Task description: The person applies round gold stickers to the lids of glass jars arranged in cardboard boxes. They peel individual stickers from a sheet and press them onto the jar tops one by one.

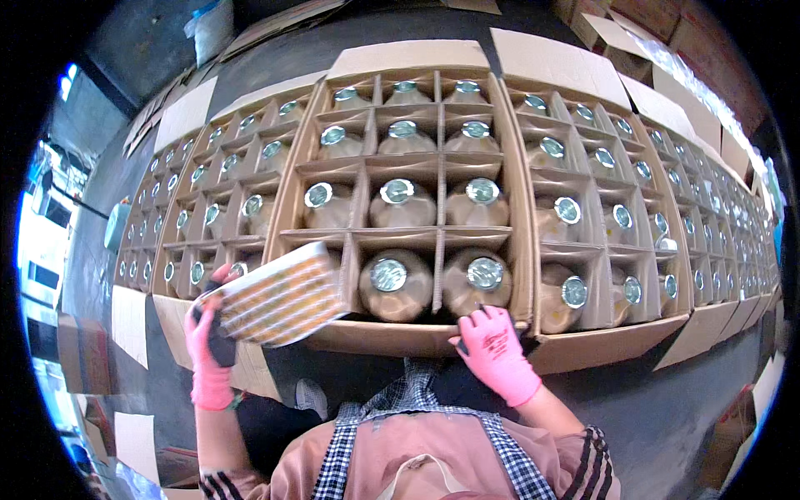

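Note:
My left hand [213, 340], in a pink glove with a dark palm, grips a sheet of labels [279, 296] printed with rows of small orange shapes. The sheet is tilted above the front left corner of a divided cardboard box [400, 335]. My right hand [497, 354], gloved the same way, is at that box's front wall, with fingers bent close to a round bottle [477, 292] in the front right compartment. What its fingertips hold, if anything, is hidden. Another bottle [396, 296] stands beside it, also with a shiny top. The sheet partly covers the front left compartment.
More divided boxes of bottles stand close on the right [600, 225] and left [218, 192], continuing in a row. Raised flaps [408, 57] line their far side; other flaps fold toward me. A pale sack [210, 35] lies beyond, at the far left.

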`<control>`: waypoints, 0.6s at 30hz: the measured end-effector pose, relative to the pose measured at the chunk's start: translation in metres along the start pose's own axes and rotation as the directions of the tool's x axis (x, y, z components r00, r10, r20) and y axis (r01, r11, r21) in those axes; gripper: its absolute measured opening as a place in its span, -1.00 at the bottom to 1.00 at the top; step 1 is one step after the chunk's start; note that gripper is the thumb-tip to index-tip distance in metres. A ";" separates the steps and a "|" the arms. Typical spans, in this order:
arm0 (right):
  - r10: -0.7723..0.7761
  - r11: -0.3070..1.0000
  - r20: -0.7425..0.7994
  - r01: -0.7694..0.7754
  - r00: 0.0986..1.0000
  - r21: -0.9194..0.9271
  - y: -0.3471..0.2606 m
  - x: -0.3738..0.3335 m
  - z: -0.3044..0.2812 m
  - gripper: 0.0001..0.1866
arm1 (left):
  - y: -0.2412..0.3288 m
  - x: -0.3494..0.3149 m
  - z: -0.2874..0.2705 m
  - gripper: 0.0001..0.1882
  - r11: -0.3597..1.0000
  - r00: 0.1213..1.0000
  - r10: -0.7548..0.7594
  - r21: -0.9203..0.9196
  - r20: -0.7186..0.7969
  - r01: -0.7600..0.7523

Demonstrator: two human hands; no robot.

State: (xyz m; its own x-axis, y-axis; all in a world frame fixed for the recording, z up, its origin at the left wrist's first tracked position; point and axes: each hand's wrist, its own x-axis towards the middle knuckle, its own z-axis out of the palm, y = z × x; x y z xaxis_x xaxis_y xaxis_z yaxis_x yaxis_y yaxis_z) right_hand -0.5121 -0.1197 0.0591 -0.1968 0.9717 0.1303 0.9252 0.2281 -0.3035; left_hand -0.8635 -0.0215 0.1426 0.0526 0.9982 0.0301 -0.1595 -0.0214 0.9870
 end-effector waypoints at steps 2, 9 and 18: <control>0.098 0.994 0.011 -0.099 0.995 0.043 -0.007 0.009 -0.013 -0.70 | 0.004 0.009 0.044 -0.58 0.998 0.992 0.012 0.060 0.124 -0.020; 0.420 0.642 -0.434 0.077 0.797 0.763 -0.084 0.046 -0.067 -0.29 | -0.034 0.025 0.032 -0.61 0.966 0.898 -0.112 -0.166 0.425 0.199; 0.601 0.611 0.024 -0.479 0.799 0.630 -0.168 0.099 -0.073 -0.85 | -0.048 0.057 -0.015 -0.80 0.965 0.824 -0.099 -0.148 0.558 0.217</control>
State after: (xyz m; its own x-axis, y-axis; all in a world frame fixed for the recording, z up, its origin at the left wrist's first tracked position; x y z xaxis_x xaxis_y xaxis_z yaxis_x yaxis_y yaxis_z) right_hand -0.6634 -0.0667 0.1918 0.3906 0.9150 -0.1011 0.4554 -0.2875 -0.8426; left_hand -0.8679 0.0378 0.0944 0.6096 0.7925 0.0150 -0.2884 0.2041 0.9355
